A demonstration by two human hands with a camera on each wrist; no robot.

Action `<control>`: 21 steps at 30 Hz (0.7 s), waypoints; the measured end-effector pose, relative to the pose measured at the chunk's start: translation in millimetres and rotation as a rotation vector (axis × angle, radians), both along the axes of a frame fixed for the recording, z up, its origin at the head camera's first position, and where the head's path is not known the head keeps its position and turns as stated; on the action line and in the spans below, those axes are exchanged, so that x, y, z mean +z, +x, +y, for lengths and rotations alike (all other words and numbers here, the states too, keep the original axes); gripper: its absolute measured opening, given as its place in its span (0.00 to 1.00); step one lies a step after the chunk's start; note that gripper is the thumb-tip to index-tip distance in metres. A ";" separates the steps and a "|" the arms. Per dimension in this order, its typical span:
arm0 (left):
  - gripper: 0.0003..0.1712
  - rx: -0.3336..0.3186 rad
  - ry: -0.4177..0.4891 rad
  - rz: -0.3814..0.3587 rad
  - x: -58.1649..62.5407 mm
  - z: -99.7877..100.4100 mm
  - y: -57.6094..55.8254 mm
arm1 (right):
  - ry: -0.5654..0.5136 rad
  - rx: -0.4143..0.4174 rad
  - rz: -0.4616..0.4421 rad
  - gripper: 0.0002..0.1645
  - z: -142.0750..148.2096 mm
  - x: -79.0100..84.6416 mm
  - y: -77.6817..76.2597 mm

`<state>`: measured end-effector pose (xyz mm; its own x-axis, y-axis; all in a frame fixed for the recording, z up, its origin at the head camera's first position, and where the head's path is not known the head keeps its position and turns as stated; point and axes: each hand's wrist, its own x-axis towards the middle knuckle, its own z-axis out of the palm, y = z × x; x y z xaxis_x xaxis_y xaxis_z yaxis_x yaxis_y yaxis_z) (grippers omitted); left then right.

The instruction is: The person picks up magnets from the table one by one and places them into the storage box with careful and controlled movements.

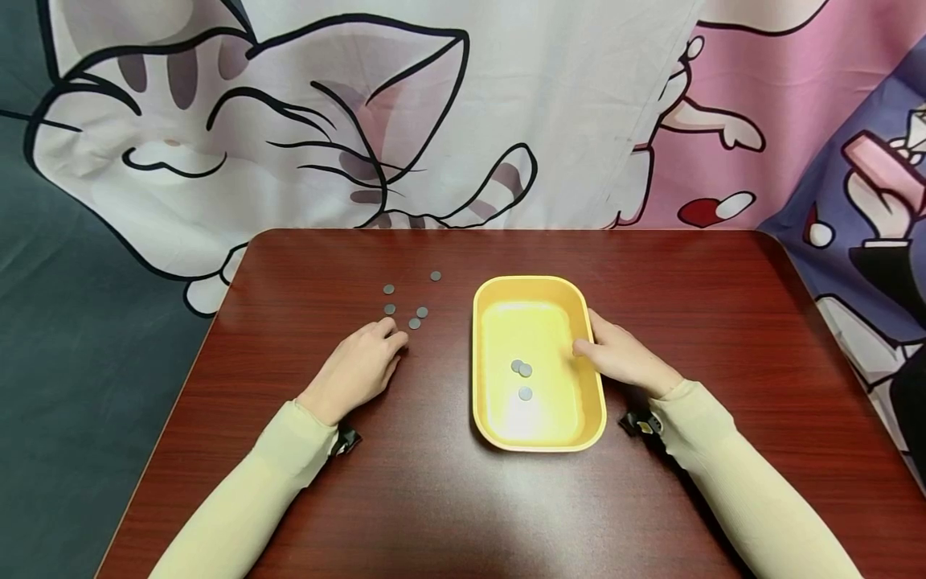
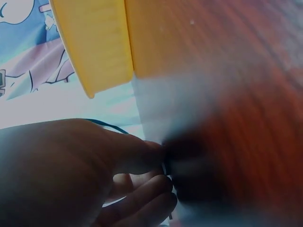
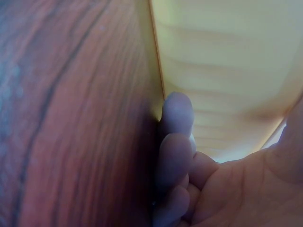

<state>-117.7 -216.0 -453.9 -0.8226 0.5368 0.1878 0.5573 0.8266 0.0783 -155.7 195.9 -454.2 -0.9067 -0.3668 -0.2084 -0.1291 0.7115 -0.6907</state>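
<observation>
My left hand (image 1: 359,366) is low over the table, left of the tray, thumb and fingertips drawn together at a coin (image 2: 166,168) that shows as a thin dark edge between them in the left wrist view. Several grey coins (image 1: 415,323) lie scattered just beyond these fingertips. My right hand (image 1: 625,354) grips the right wall of a yellow plastic tray (image 1: 538,441), the thumb over the rim and the fingers along the outside. Inside the tray are 3 coins (image 1: 525,393), two of them overlapping.
Everything stands on a dark red-brown wooden table (image 1: 405,498). A cloth with cartoon figures (image 1: 579,96) hangs behind the table's far edge. Dark green cloth (image 1: 87,386) shows to the left. Each wrist wears a small black device (image 1: 347,439).
</observation>
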 end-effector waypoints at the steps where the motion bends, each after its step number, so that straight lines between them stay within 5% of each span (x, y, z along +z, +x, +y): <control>1: 0.05 -0.001 0.003 -0.003 0.2 -0.1 -0.1 | 0.000 0.000 0.000 0.32 0.1 0.1 0.0; 21: 0.05 -0.064 0.036 -0.039 0.9 0.4 2.5 | -0.015 -0.004 -0.015 0.33 0.3 -0.5 0.6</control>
